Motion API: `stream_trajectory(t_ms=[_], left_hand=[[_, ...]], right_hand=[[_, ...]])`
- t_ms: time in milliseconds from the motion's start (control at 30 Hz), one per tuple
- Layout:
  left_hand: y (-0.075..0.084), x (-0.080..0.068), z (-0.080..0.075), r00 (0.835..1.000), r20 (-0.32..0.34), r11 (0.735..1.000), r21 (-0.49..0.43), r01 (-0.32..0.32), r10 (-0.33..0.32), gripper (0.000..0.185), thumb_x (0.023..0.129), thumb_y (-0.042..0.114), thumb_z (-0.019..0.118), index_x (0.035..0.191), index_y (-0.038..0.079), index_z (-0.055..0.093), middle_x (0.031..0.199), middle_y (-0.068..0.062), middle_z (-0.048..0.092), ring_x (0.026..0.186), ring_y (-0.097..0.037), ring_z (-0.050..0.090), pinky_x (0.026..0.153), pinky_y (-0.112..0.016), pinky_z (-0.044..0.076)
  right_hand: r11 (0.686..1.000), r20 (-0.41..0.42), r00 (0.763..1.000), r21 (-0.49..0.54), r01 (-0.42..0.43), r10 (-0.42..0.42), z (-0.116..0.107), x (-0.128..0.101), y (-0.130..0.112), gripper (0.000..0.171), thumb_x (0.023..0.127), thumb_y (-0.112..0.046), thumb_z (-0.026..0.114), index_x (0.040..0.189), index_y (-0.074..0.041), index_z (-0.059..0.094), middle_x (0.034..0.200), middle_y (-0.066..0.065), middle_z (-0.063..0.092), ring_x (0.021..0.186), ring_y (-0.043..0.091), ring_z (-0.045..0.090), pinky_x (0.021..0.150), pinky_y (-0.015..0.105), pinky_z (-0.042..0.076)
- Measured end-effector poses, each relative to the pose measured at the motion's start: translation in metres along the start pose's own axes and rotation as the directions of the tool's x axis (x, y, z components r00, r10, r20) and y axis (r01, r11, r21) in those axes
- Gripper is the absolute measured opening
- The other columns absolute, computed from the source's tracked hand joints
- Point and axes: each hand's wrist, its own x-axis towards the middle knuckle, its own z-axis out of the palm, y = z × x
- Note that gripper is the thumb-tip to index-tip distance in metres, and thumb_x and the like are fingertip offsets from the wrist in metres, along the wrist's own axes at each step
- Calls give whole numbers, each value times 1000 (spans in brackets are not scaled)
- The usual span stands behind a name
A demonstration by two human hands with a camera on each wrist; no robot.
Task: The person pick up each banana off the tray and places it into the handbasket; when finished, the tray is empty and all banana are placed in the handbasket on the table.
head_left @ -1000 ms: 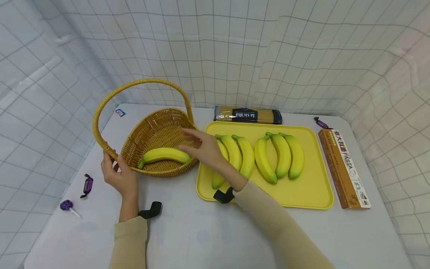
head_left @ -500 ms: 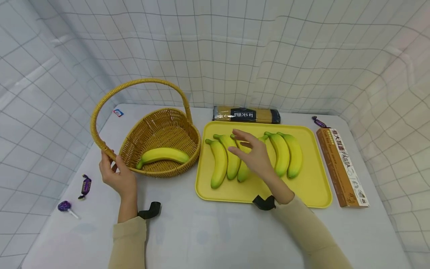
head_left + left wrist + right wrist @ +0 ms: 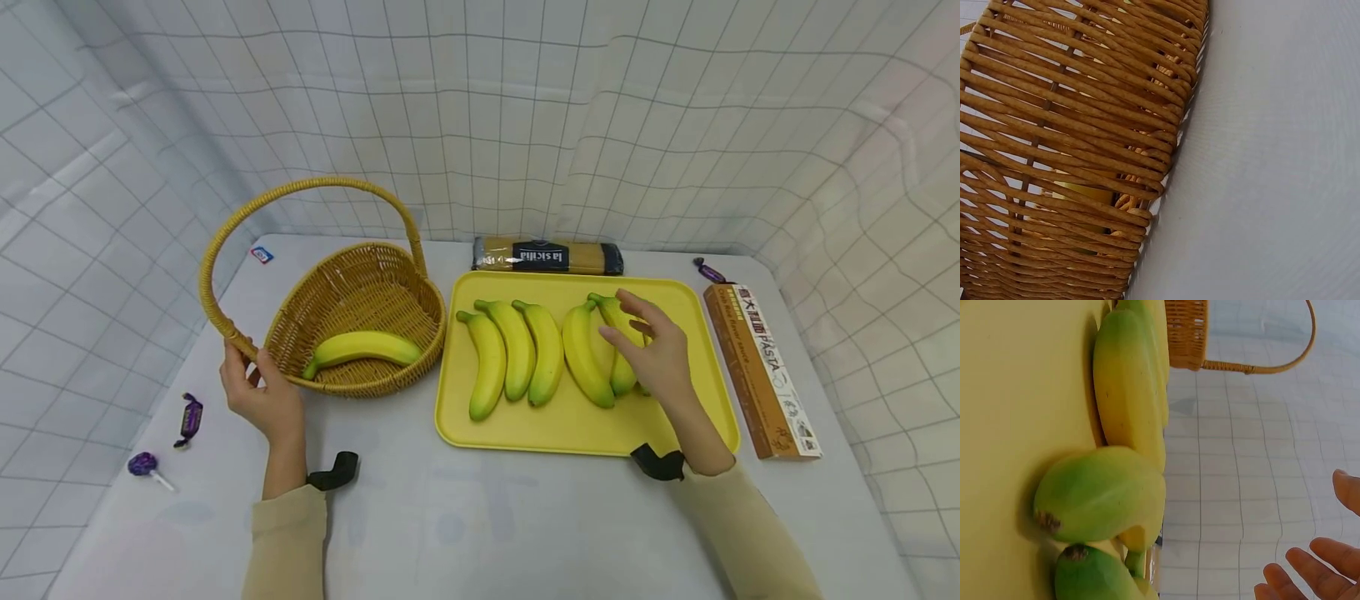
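A wicker basket (image 3: 352,287) with a tall hoop handle (image 3: 300,187) stands at the left, one yellow banana (image 3: 363,347) lying in it. My left hand (image 3: 251,379) grips the handle's base at the near rim. In the left wrist view the basket wall (image 3: 1072,125) fills the frame. On a yellow tray (image 3: 675,433) lie three bananas (image 3: 517,354) side by side and more to their right (image 3: 585,358). My right hand (image 3: 647,340) hovers open over the rightmost ones, hiding one. Its fingertips (image 3: 1310,569) stand apart from the green-tipped bananas (image 3: 1097,494).
A spaghetti pack (image 3: 547,256) lies behind the tray and a long pasta box (image 3: 757,371) along its right side. Wrapped sweets (image 3: 191,417), a lollipop (image 3: 146,465) and another sweet (image 3: 708,271) lie on the white table (image 3: 487,517). Gridded cloth walls close in around it.
My right hand left the basket, where the banana stays, and swept right across the tray to the rightmost bananas. The left hand kept its hold.
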Motion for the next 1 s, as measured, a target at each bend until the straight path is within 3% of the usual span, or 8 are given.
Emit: stream_trajectory(t_ms=[167,433,633,867,1000], left_hand=[[0,-1,0,1000,-1,1000,-2,-8,8,38,97,11,55,134,18,60,107,19,55,106,-1,55,83,-18,44],[0,0,0,1000,-2,1000,6,-3,3,38,97,11,55,135,17,59,114,-6,62,107,-3,55,84,-18,44],[-3,0,-1,1000,-6,1000,8,0,0,37,97,12,55,134,16,60,111,7,59,108,-6,56,83,-17,44],[-3,0,0,1000,0,1000,-12,-3,3,40,96,8,55,135,16,59,107,18,54,107,-2,55,84,-19,45],[-3,0,0,1000,-1,1000,-2,-3,3,39,97,8,55,135,16,59,108,17,56,107,-3,55,84,-18,45]], right_hand=[[998,-72,996,-32,-55,52,-14,-3,16,54,89,-15,71,140,-7,54,138,14,57,124,31,53,101,51,44],[988,-157,977,-28,-152,146,-26,-6,38,57,88,-16,72,141,-8,53,142,10,54,126,27,51,103,48,43],[965,-184,950,-19,-261,253,-34,-4,49,59,89,-21,71,143,-10,51,145,9,52,129,28,49,105,47,42],[948,-139,939,-14,-319,315,-37,-4,57,65,90,-27,70,148,-9,43,151,11,45,134,32,44,107,51,38],[936,-103,931,-3,-351,349,-37,-5,61,71,91,-29,68,152,-10,36,154,12,40,136,34,41,109,51,36]])
